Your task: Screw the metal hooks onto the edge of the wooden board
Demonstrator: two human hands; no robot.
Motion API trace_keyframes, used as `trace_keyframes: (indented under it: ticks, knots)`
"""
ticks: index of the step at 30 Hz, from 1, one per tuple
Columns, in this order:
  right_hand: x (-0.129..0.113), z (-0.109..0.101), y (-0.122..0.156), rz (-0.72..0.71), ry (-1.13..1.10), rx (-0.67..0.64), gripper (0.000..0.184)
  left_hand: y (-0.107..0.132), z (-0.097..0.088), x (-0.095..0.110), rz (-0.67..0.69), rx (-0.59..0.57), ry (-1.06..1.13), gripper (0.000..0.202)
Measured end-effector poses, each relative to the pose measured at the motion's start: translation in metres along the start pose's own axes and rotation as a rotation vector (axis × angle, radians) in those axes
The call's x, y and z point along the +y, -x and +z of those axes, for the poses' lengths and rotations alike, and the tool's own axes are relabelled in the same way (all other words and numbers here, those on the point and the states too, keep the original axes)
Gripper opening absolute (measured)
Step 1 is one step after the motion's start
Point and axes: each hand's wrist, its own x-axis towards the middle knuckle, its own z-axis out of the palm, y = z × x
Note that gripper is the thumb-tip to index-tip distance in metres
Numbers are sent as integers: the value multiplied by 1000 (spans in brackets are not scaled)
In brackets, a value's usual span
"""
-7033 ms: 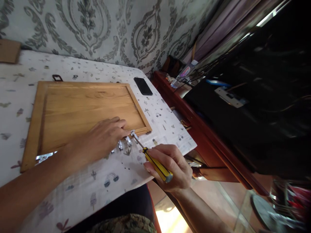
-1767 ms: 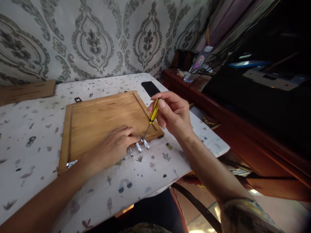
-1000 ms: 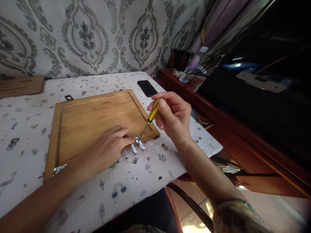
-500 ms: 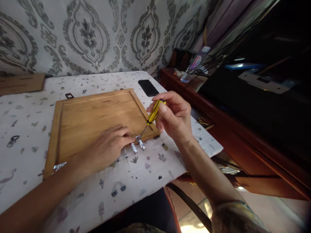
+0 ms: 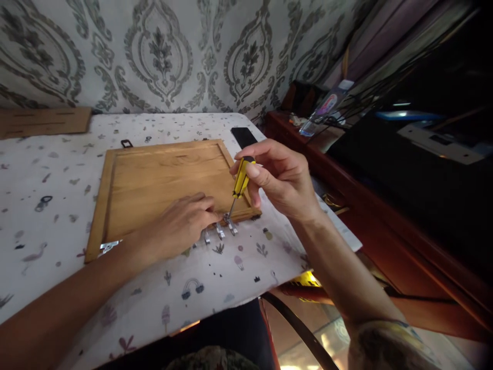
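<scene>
A wooden panel (image 5: 173, 174) with a raised frame lies on the table. Along its near edge are several shiny metal hooks (image 5: 220, 231) that jut out over the cloth. My left hand (image 5: 188, 221) rests on that edge, its curled fingers pressed together on the hooks' base and hiding part of it. In my right hand (image 5: 285, 177) is a screwdriver (image 5: 241, 181) with a yellow and black handle, gripped between thumb and fingers. Its shaft slants down, the tip at the base of the rightmost hook. A metal bracket (image 5: 110, 246) shows at the panel's near left corner.
Behind the panel lies a black phone (image 5: 243, 137), partly covered by my right hand. Cardboard (image 5: 44, 121) sits at the back left against the patterned wall. A dark red wooden cabinet (image 5: 370, 216) stands to the right, with a clear bottle (image 5: 325, 109) on it.
The view has shifted, so the table appears farther right. The screwdriver stands more upright, its tip still at the rightmost hook. My left hand keeps its place on the panel edge.
</scene>
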Motion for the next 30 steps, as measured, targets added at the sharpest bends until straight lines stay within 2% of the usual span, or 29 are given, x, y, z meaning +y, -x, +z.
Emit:
trace_keyframes:
  ticks: [6,14,19,24,30]
  knots:
    - [6,-3,-6,18,-35,-26,35,2,1,2,-13,-3,20,32]
    - [7,-9,0,-17,4,-68,32,1,-5,8,-88,-53,43,37]
    - [4,-9,-8,-10,-32,-108,29,2,-2,10,-108,-22,31,36]
    - [3,-6,-14,20,-69,-155,33,2,3,10,-134,-2,28,39]
    - [13,-10,-5,-39,-118,-97,30,3,4,10,-140,-5,23,46]
